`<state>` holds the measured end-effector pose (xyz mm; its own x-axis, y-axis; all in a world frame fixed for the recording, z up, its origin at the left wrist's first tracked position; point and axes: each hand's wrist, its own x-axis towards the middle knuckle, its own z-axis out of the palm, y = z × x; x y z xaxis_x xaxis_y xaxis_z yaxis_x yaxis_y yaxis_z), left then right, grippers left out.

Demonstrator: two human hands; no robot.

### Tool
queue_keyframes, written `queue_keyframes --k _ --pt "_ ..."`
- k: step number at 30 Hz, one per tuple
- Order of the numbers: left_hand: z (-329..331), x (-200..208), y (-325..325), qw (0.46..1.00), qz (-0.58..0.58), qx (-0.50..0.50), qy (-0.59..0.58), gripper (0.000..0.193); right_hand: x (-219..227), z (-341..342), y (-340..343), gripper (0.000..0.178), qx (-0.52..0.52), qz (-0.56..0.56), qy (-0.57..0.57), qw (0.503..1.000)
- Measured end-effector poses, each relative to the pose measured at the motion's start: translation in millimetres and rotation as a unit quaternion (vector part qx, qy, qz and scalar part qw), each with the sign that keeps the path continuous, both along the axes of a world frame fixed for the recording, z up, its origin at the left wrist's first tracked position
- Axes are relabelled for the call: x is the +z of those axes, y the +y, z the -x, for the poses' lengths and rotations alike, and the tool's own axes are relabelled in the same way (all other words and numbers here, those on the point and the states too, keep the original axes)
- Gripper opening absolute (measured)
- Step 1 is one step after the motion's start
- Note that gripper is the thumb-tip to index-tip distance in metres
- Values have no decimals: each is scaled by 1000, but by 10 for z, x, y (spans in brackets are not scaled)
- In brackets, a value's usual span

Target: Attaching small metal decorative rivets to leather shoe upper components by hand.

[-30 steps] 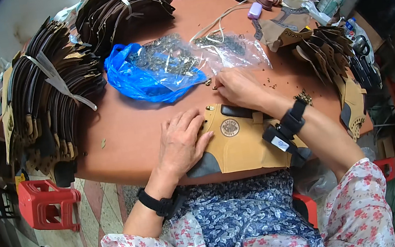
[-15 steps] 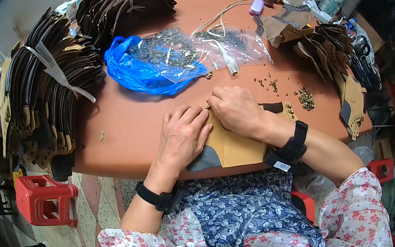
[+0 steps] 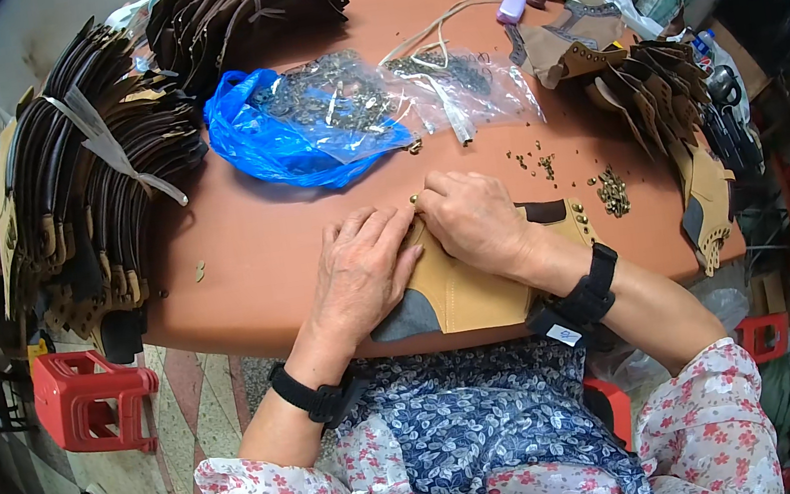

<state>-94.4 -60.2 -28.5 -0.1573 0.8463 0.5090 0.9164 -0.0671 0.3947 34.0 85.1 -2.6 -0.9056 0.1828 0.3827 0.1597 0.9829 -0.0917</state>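
A tan leather shoe upper (image 3: 477,291) with grey and dark brown patches lies at the near edge of the table, under both my hands. A row of brass lace hooks (image 3: 580,219) runs along its right edge. My left hand (image 3: 362,267) rests on its left part, fingers bent, thumb and forefinger pressing the upper's edge. Opposite it, my right hand (image 3: 472,221) is curled closed, fingertips pinched at a small brass hook (image 3: 414,200) on the far left corner. The fingertips hide most of the hook. To the right lies a small heap of brass hooks (image 3: 614,192).
A blue plastic bag (image 3: 251,156) and clear bags of metal fittings (image 3: 338,93) lie mid-table. Tied stacks of dark uppers (image 3: 73,181) stand at left; finished-looking uppers (image 3: 656,89) pile at right. A red stool (image 3: 93,401) stands on the floor at left.
Both hands stay at the same corner of the upper, with only slight finger movement. The view has shifted a little. At lower left, a dark-clad leg and shoe have moved.
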Motion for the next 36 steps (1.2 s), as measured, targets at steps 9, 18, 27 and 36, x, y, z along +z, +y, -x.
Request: queue_keyframes --k 9,18,27,36 --pt "-7 -37 16 999 9 12 30 39 -28 -46 60 10 -53 152 -6 987" --pt "-3 -66 21 999 11 15 45 39 11 -57 49 10 -36 132 -11 991" --pt "3 -14 16 999 -19 -9 27 36 18 8 -50 13 -92 128 -8 987" --pt "-10 -25 11 999 -13 10 27 31 12 -173 3 15 -15 154 21 988"
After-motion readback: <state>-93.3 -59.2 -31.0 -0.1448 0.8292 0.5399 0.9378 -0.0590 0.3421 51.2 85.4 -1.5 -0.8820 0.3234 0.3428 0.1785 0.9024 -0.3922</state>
